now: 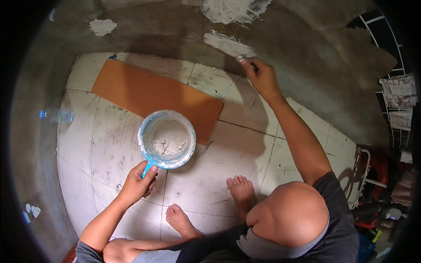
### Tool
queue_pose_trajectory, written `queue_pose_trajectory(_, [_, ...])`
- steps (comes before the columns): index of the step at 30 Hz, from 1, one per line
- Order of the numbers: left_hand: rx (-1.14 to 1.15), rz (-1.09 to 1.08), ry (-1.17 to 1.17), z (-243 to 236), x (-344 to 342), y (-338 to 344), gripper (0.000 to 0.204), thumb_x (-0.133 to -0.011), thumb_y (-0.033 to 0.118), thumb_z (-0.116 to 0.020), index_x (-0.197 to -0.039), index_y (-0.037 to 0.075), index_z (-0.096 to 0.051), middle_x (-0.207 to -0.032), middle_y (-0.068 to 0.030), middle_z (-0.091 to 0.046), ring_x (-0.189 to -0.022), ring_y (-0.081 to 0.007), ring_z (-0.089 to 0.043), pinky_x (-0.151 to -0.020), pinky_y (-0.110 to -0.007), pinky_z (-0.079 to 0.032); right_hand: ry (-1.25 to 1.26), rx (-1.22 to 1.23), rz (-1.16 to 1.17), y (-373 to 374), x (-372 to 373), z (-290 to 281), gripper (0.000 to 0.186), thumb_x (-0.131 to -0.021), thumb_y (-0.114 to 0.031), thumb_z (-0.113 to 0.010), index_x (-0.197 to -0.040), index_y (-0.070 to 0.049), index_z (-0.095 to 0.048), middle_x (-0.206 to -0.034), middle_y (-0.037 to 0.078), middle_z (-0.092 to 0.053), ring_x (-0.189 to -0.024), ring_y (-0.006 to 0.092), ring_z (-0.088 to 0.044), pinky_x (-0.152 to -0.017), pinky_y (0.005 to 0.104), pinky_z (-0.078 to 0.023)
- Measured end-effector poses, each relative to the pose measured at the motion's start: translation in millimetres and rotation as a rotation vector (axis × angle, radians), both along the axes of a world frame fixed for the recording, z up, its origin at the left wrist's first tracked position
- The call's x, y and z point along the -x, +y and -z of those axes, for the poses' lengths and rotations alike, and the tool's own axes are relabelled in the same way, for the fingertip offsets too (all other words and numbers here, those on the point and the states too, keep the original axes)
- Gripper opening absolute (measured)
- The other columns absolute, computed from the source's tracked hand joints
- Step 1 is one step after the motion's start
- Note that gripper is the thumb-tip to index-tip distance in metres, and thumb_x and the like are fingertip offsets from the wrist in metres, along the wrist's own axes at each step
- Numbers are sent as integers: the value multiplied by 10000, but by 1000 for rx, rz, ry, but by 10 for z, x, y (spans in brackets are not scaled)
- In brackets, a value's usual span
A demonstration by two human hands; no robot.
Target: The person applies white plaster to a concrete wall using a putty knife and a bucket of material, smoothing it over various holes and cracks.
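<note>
My left hand (139, 180) is closed round the handle of a blue plastic dipper (191, 151), its rim smeared white. Inside lies thick white putty (167, 140) with a rough, cracked surface. Up at the wall, my right hand (259, 76) is closed in a pinch. A whitish smear shows at its fingertips, and what it grips is mostly hidden. Those fingertips are at the lower right end of a fresh white putty streak (228, 44) on the grey-brown wall (175, 26). Above that streak is a larger putty patch (234, 9).
An orange-brown board (131, 85) lies on the white tiled floor (118, 131), partly under the dipper. A clear bottle (59, 115) is at the left. Another small putty patch (102, 27) marks the wall. At the right are a white metal frame (362, 175) and assorted clutter.
</note>
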State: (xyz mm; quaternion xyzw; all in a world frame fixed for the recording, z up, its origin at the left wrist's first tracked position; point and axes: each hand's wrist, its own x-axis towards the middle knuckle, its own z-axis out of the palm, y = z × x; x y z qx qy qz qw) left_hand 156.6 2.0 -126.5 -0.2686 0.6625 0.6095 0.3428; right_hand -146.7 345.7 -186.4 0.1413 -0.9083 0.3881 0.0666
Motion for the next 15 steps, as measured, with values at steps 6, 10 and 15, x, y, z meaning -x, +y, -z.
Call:
queue_pose_trajectory(6, [15,-20,-6,59,-15,4,310,-1061,388,-553,-977,91,-519,-595,21,-463,-437,-71,-392,-400,-254,-322,35,1,134,854,-107,80,375,-977,-384,-690,-1024,-14,-734,-766,144,-712,-668,158,-645,-647,310,-518])
queue_pose_trajectory(10, [-7,-13,11,39,5,32,299,-1064,378,-549,-982,92,-517,-596,22,-458,-432,-70,-384,-397,-253,-320,-16,16,177,1250,-411,178,360,-988,-364,-682,-1002,-7,-727,-760,111,-706,-682,114,-615,-655,282,-508])
queue_pose_trajectory(15, [-7,29,76,77,-48,-26,301,-1062,380,-553,-993,88,-530,-605,23,-463,-436,-70,-385,-400,-255,-326,-11,23,73,837,-438,34,345,-999,-355,-668,-1009,-13,-719,-745,103,-678,-661,119,-570,-643,277,-489])
